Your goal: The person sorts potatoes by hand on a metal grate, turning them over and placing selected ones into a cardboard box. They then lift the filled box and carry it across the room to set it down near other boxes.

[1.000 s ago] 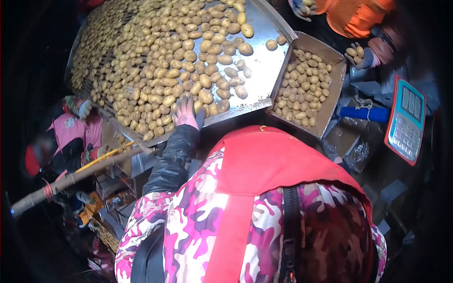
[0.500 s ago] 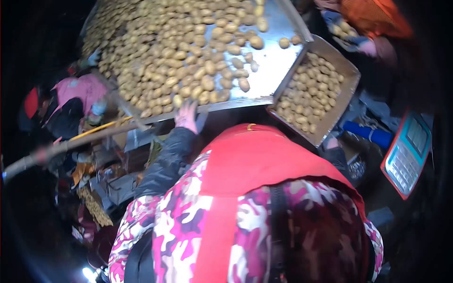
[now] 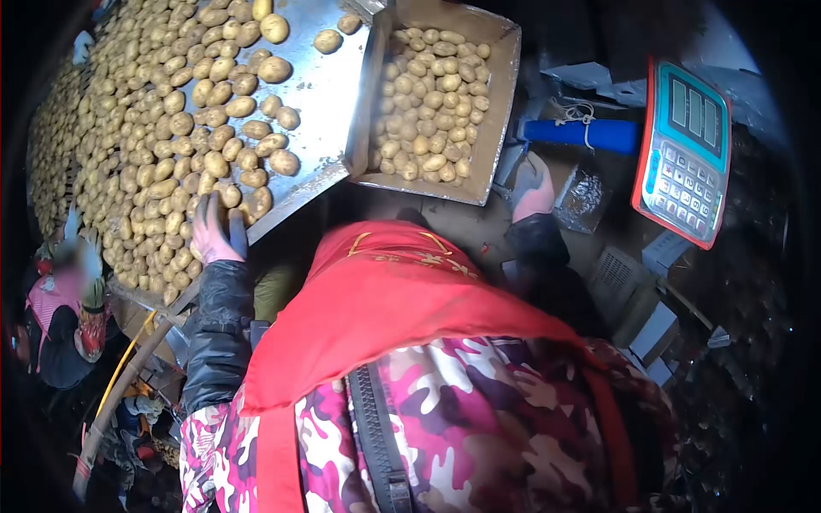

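In a pink glove with grey fingers, my left hand [image 3: 215, 231] rests at the near edge of the metal table [image 3: 318, 103], against the potatoes [image 3: 162, 171] heaped there. Its fingers are spread, with no potato visibly gripped. My right hand [image 3: 534, 188], gloved alike, is off to the right of a cardboard box [image 3: 505, 111], its fingers stretched out and nothing seen in it. Smaller potatoes [image 3: 432, 107] fill much of that box, which sits against the table's right side.
A scale [image 3: 684, 154] with a red rim and keypad stands at the right, by a blue roll [image 3: 581, 133] tied with string. Clear plastic [image 3: 580, 201] lies near my right hand. Another person [image 3: 64, 299] in pink is at the far left, near a wooden pole [image 3: 111, 402].
The view has swung right, so table and box appear further left and the scale shows more fully. My right hand has come into clear view beside the box; my left stays at the table edge.
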Demonstrator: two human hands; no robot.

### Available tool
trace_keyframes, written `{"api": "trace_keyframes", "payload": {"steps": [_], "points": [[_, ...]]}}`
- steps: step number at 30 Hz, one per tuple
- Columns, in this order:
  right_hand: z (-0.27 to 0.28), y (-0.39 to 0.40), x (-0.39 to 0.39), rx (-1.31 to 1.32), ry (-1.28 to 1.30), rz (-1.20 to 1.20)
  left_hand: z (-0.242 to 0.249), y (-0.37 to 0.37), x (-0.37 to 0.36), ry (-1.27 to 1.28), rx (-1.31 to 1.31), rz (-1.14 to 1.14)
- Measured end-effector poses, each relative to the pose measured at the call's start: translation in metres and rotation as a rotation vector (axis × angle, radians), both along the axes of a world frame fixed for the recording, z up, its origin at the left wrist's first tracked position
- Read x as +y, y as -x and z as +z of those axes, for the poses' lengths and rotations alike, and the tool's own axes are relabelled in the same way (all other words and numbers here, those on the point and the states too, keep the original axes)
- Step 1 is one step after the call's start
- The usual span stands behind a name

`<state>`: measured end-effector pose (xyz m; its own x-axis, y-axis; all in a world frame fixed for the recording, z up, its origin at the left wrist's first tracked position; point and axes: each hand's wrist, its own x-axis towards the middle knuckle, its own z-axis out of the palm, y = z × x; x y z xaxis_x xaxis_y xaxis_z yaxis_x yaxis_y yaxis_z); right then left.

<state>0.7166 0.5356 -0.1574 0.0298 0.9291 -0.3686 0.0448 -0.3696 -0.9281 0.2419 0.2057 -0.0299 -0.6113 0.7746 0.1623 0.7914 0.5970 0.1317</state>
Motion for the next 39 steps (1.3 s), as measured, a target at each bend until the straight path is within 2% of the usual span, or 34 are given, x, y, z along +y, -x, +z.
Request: {"api": "trace_keyframes", "payload": {"steps": [1, 3, 5, 7, 9, 10, 11, 13, 15, 16, 17, 19, 20, 23, 25, 27, 29, 32, 35, 39], "points": [[0.027, 0.023, -0.003, -0.011, 0.005, -0.013, -0.002, 0.001, -0.001, -0.005, -0.043, -0.003], [0.037, 0.046, -0.013, -0.021, -0.026, 0.029, 0.003, -0.003, 0.002, 0.000, -0.036, 0.013], [0.028, 0.057, -0.014, -0.014, -0.113, 0.145, 0.005, -0.007, 0.004, 0.020, -0.036, 0.054], [0.009, 0.069, -0.014, -0.069, -0.013, 0.177, -0.002, 0.000, -0.005, 0.023, 0.005, 0.009], [0.007, 0.091, -0.009, -0.254, -0.116, 0.312, -0.007, 0.002, -0.008, -0.030, 0.014, -0.006], [0.016, 0.109, 0.005, -0.129, 0.009, 0.214, -0.005, 0.001, -0.006, -0.057, 0.008, -0.020], [0.023, 0.121, 0.013, -0.220, -0.088, 0.273, 0.003, -0.003, -0.001, -0.053, 0.021, -0.019], [0.052, 0.148, 0.031, -0.305, -0.293, 0.326, 0.004, -0.005, 0.000, -0.056, 0.004, -0.001], [0.124, 0.179, 0.055, -0.295, -0.497, 0.325, 0.006, -0.006, 0.001, -0.065, 0.002, 0.001], [0.134, 0.186, 0.072, -0.440, -0.568, 0.369, 0.005, -0.006, 0.000, -0.051, -0.009, 0.013], [0.167, 0.191, 0.081, -0.689, -0.413, 0.500, 0.011, -0.008, 0.003, -0.013, -0.056, 0.054], [0.096, 0.192, 0.117, -0.821, -0.169, 0.731, 0.015, -0.012, 0.005, -0.012, -0.070, 0.075], [0.090, 0.193, 0.111, -0.922, -0.215, 0.711, 0.012, -0.011, 0.004, -0.036, -0.049, 0.072], [0.109, 0.188, 0.078, -0.788, -0.215, 0.683, 0.006, -0.010, -0.002, -0.057, -0.026, 0.063], [0.047, 0.171, 0.062, -0.764, -0.128, 0.799, 0.005, -0.010, -0.001, -0.059, -0.030, 0.058], [0.069, 0.161, 0.025, -0.758, -0.136, 0.865, 0.003, -0.008, -0.003, -0.053, -0.051, 0.053], [0.056, 0.147, -0.001, -0.759, -0.164, 1.010, 0.001, -0.006, -0.004, -0.014, -0.039, 0.074], [0.057, 0.135, -0.008, -0.787, -0.078, 1.340, 0.002, -0.006, -0.003, -0.018, -0.044, 0.058], [0.073, 0.129, -0.007, -0.773, -0.021, 1.302, -0.001, -0.004, -0.005, -0.049, -0.037, 0.036], [0.059, 0.119, -0.007, -0.760, -0.062, 1.237, -0.005, -0.002, -0.007, -0.047, -0.017, 0.041]]}}
